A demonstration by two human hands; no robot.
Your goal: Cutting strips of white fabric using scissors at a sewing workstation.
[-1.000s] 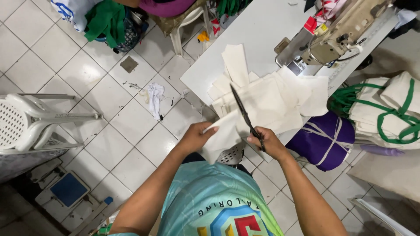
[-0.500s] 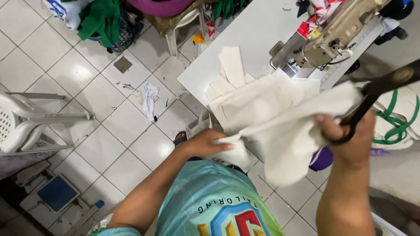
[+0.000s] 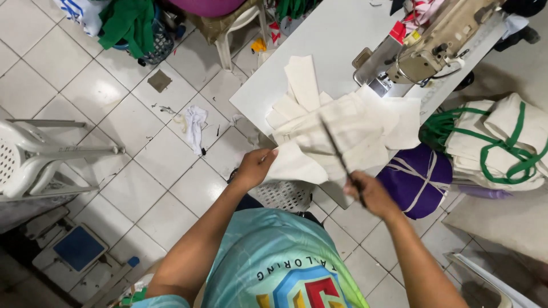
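the left hand (image 3: 255, 168) pinches the lower-left corner of the cream cloth (image 3: 337, 134) at frame centre, on the desk (image 3: 319, 34) edge. the right hand (image 3: 371, 194) grips scissors (image 3: 341, 159), blades angled up-left over the cloth, nearer its middle.

1. Cream cloth piece (image 3: 297, 165) in the left hand (image 3: 255, 167).
2. Dark scissors (image 3: 341, 158) in the right hand (image 3: 371, 194).
3. Plain white table (image 3: 319, 28) beyond both hands.
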